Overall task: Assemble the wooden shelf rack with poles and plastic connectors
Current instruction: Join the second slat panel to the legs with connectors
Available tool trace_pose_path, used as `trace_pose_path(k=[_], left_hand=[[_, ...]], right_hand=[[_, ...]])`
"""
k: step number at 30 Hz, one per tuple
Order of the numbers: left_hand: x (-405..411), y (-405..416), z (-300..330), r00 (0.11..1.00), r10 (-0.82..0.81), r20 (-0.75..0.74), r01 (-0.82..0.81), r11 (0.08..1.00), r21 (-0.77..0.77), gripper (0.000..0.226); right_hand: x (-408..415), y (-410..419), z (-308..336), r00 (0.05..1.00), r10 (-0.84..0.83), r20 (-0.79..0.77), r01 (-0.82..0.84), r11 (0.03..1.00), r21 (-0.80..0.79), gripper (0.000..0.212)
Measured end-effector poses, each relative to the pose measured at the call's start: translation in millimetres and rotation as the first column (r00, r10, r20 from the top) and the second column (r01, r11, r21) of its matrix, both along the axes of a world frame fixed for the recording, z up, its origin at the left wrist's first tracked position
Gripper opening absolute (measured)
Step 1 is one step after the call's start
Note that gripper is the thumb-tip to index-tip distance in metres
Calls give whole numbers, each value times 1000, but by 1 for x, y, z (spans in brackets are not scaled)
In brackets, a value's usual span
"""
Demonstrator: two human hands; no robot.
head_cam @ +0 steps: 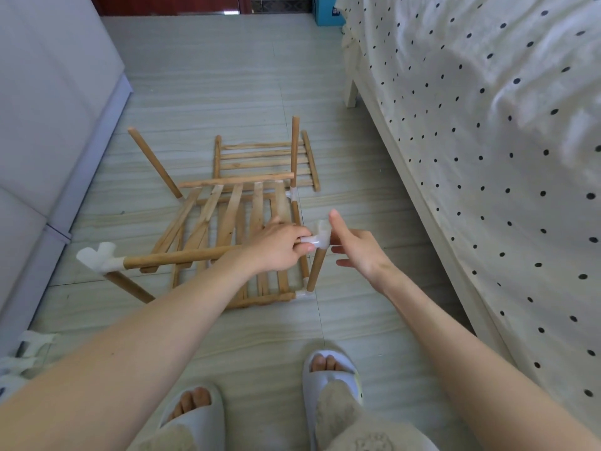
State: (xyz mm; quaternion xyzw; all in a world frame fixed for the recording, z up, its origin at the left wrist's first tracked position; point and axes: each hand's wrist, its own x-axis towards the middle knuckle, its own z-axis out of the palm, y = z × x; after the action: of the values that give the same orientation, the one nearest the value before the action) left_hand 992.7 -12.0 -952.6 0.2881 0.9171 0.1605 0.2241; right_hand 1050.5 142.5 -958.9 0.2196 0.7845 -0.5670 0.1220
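A partly built wooden rack (pixel 227 222) stands on the floor, with slatted shelves and upright poles. My left hand (pixel 279 247) grips the right end of a horizontal pole (pixel 182 257) where it enters a white plastic connector (pixel 320 237). That connector sits on top of an upright pole (pixel 315 271). My right hand (pixel 356 247) is open beside the connector, thumb raised, fingertips touching or nearly touching its right side. Another white connector (pixel 97 258) caps the pole's left end. A loose slatted shelf (pixel 265 159) lies flat behind the rack.
A bed with a dotted cream cover (pixel 487 141) fills the right side. A grey cabinet (pixel 48 125) lines the left. Spare white connectors (pixel 29 351) lie at the lower left. My feet in pale slippers (pixel 328 372) stand just in front of the rack.
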Motion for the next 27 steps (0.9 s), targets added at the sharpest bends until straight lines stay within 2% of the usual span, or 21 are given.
trace_pose_path(k=[2, 7, 12, 16, 19, 23, 27], left_hand=[[0, 0, 1, 1000, 21, 20, -21, 1000, 4, 11], [0, 4, 1, 996, 57, 71, -59, 998, 34, 10], [0, 6, -5, 992, 97, 80, -98, 995, 1, 8], [-1, 6, -11, 993, 102, 58, -105, 994, 33, 16], [2, 19, -14, 995, 95, -2, -95, 995, -4, 20], [14, 34, -16, 997, 37, -72, -41, 998, -45, 14], [5, 12, -10, 999, 26, 19, -26, 999, -19, 20]], right_hand=[[-3, -8, 0, 1000, 4, -16, -3, 999, 41, 77], [-3, -9, -1, 988, -147, 44, 154, 959, -237, 44], [4, -15, -5, 984, -150, 95, 175, 912, -371, 23], [2, -15, -11, 981, -174, 88, 194, 905, -378, 28], [4, -6, -16, 973, -201, 116, 230, 897, -377, 34], [15, 10, -14, 975, -135, 176, 201, 873, -445, 42], [8, -3, -4, 984, -74, 161, 128, 927, -352, 39]])
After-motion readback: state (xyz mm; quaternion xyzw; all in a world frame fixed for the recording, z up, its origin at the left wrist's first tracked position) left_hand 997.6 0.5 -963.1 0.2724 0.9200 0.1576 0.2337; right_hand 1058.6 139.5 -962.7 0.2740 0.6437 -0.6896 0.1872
